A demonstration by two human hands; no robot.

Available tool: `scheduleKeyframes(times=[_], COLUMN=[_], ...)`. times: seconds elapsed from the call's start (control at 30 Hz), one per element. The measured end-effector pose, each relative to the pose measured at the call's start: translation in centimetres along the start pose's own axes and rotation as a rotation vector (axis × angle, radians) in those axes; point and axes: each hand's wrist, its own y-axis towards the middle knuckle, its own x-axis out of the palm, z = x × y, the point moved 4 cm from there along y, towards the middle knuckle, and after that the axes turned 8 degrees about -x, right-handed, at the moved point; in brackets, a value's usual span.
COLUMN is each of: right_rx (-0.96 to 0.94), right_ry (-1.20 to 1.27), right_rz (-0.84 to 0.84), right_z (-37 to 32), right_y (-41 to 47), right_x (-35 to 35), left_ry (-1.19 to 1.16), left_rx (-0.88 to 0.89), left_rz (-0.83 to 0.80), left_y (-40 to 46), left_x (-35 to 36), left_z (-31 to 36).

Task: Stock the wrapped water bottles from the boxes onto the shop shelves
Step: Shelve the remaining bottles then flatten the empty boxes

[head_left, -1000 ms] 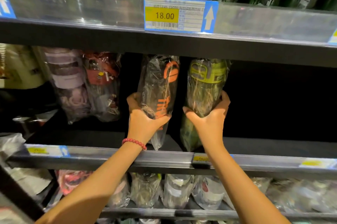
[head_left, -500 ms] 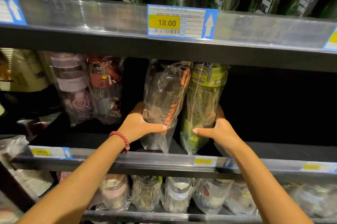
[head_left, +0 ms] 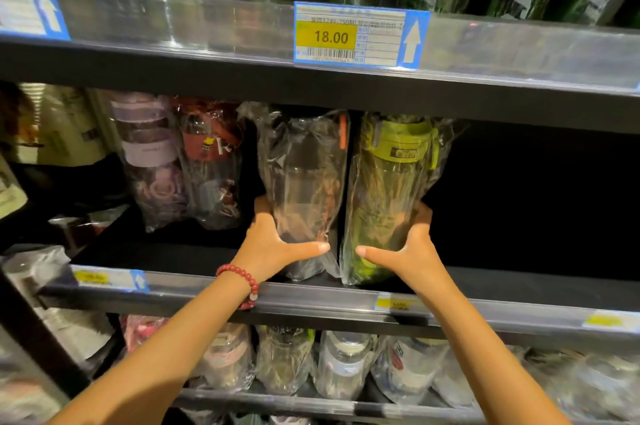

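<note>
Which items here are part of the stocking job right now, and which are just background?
In the job:
left hand gripping the orange-trimmed bottle
right hand gripping the green-lidded bottle
middle shelf

Background:
purple bottle
red bottle
price tag
lower-shelf bottles

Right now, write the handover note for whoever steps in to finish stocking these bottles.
Left hand: grips the orange-trimmed wrapped bottle low on its body.
Right hand: grips the green-lidded wrapped bottle the same way.
Both bottles stand upright side by side on the middle shelf, near its front edge, to the right of the purple bottle and the red bottle.
Done: both bottles are on the shelf.
Left: let go, perhaps push them back in line; the shelf to the right looks dark and unfilled. No boxes in view.
</note>
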Motion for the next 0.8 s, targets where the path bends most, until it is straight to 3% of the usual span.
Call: scheduleKeyframes(times=[0.27,0.43,0.5,0.6,0.7,0.73,0.8], right_rx=[0.01,0.005,0.014,0.074,0.192,0.187,0.084], right_ry=[-0.169,-0.231,-0.238,-0.193,-0.081,-0.026,0.089], right_rz=[-0.012,-0.008,-0.018,-0.075,-0.088,-0.069,-0.027], right_z=[-0.3,-0.4,-0.4,0.0,0.6,0.5,0.0], right_y=[-0.7,-0.5,0.1,1.2,2.2,2.6,3.7], right_x=[-0.2,-0.1,0.1,1.1,2.3,2.7,3.2], left_ry=[0.19,0.187,0.187,0.118,0.0,-0.065,0.028], left_rx=[0.113,-0.123,-0.332,-0.467,-0.452,-0.468,-0.413], left_rz=[0.103,0.122,0.036,-0.111,-0.177,-0.181,-0.193], left_y=[-0.1,1.2,1.5,1.5,1.6,1.7,3.2], left_x=[0.0,-0.5,-0.6,-0.4,-0.7,-1.0,-0.8], left_z=[0.9,-0.1,-2.0,-2.8,-3.5,-4.5,-4.9])
